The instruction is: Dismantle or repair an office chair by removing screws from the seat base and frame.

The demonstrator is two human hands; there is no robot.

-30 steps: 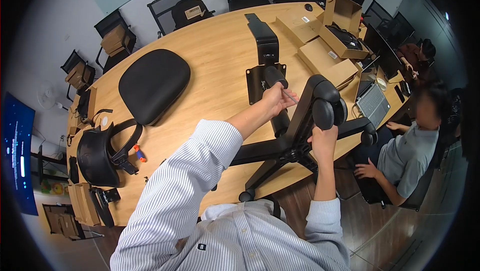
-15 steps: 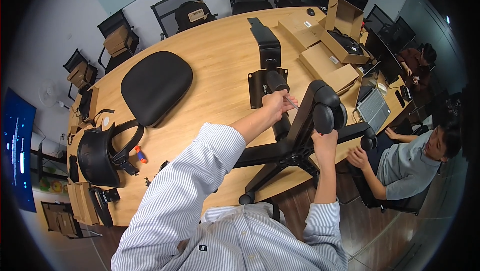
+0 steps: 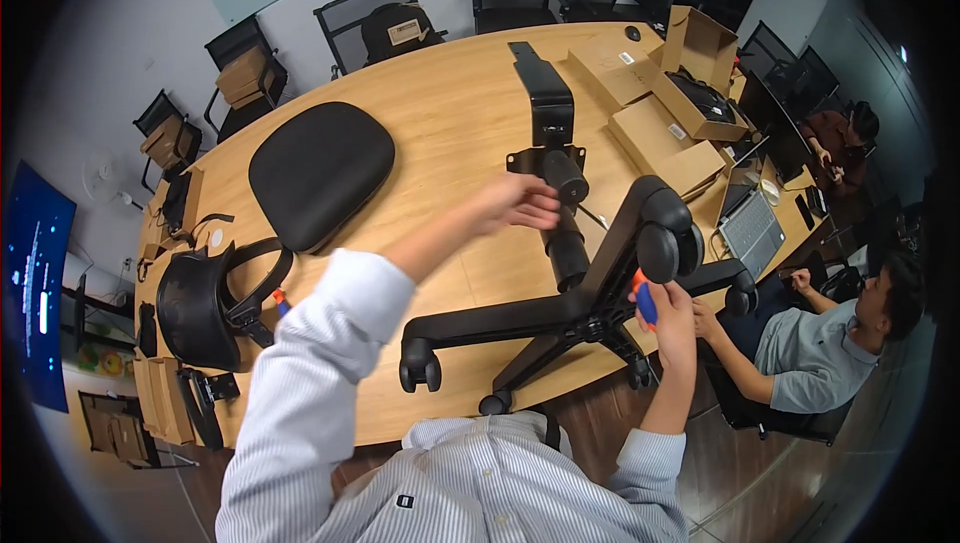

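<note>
My right hand (image 3: 668,311) is closed around the orange-and-blue handle of a screwdriver (image 3: 647,301), just beneath a caster of the black chair base (image 3: 500,315). The base lies tipped on the table, its legs spread and its casters turned toward me. Beyond the upright leg shows a thin metal shaft, pointing at the black cylinder (image 3: 567,181) by the chair's mounting plate and bent bracket (image 3: 548,93). My left hand (image 3: 515,203) hovers left of that cylinder with nothing in it, fingers stretched out and slightly blurred.
A black seat cushion (image 3: 322,175) and a curved black chair part (image 3: 200,308) lie on the left. Another orange-and-blue tool (image 3: 281,301) is partly behind my sleeve. Cardboard boxes (image 3: 650,138) and a laptop (image 3: 752,231) stand right. A seated person (image 3: 815,338) is close by the base.
My left hand has let go near the screwdriver's shaft and drawn back left. My right hand has shifted slightly down, and the screwdriver's handle now shows.
</note>
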